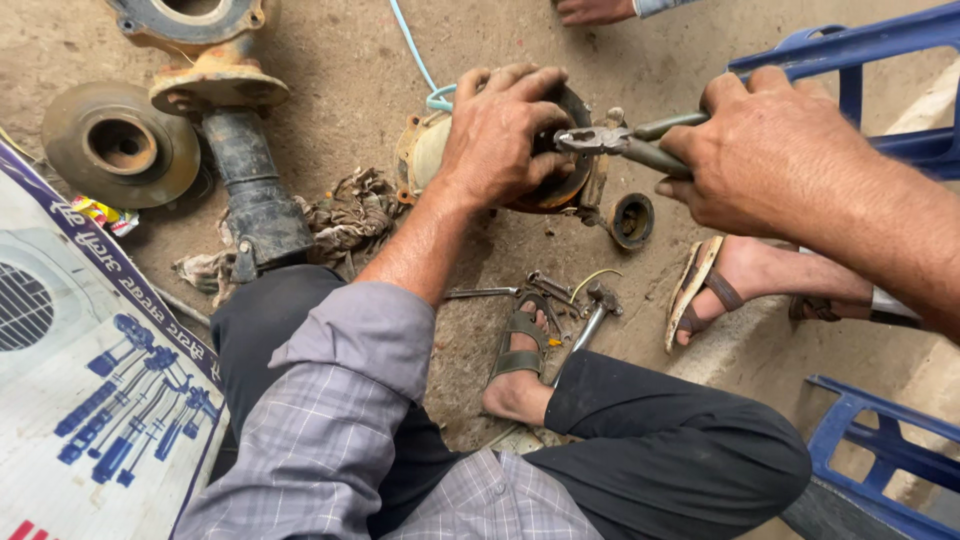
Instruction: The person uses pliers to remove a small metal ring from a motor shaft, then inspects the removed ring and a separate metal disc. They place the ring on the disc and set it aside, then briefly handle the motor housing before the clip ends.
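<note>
Left hand (497, 135) on top of the round motor housing (560, 190) at centre, right hand (770, 150) to its right with pliers (625, 143) reaching leftward onto the housing. Left of the housing a rag (345, 215), then an upright pipe flange (225, 110), with a disc (120, 145) farthest left. In front of the housing, a small ring (632, 220) and loose hand tools (560, 295) on the ground beside a sandalled foot (518, 365).
</note>
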The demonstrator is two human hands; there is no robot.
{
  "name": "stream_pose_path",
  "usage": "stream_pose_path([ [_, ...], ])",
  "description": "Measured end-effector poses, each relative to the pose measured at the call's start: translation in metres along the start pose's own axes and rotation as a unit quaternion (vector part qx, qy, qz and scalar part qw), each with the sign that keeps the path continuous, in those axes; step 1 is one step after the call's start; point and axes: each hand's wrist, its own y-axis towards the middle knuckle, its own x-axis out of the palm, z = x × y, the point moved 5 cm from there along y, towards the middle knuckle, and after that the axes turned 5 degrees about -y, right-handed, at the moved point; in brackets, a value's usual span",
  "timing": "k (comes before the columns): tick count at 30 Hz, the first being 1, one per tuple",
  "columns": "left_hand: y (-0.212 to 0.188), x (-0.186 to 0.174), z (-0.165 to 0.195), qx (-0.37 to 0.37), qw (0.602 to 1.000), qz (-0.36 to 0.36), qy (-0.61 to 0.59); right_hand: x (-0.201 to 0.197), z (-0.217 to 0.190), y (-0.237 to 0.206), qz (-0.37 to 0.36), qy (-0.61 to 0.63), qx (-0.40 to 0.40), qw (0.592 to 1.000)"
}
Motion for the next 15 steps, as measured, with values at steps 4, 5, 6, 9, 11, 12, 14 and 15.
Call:
stream_pose_path([
  [4, 0.001, 0.004, -0.001, -0.003, 1.0, -0.021, 0.007, -0.006, 0.002, -0.001, 0.003, -0.025, -0.001, 1.0],
  [5, 0.001, 0.004, -0.002, 0.001, 1.0, -0.02, 0.006, -0.013, 0.002, -0.002, 0.045, -0.044, -0.012, 0.998],
  [6, 0.001, 0.005, -0.002, 0.005, 1.0, -0.018, 0.006, -0.019, 0.002, -0.004, 0.088, -0.064, -0.023, 0.994],
  [9, 0.001, 0.006, -0.003, 0.007, 1.0, -0.019, 0.014, -0.031, 0.003, -0.005, 0.176, -0.14, -0.06, 0.973],
  [11, 0.002, 0.007, -0.003, 0.013, 1.0, -0.022, 0.012, -0.037, 0.007, -0.006, 0.242, -0.227, -0.086, 0.939],
  [12, 0.002, 0.007, -0.004, 0.014, 1.0, -0.022, 0.009, -0.04, 0.007, -0.006, 0.287, -0.285, -0.105, 0.908],
  [14, 0.002, 0.006, -0.004, 0.017, 1.0, -0.021, 0.009, -0.044, 0.008, -0.004, 0.354, -0.349, -0.132, 0.858],
  [15, 0.002, 0.006, -0.004, 0.016, 1.0, -0.021, 0.008, -0.046, 0.01, -0.003, 0.375, -0.355, -0.145, 0.844],
])
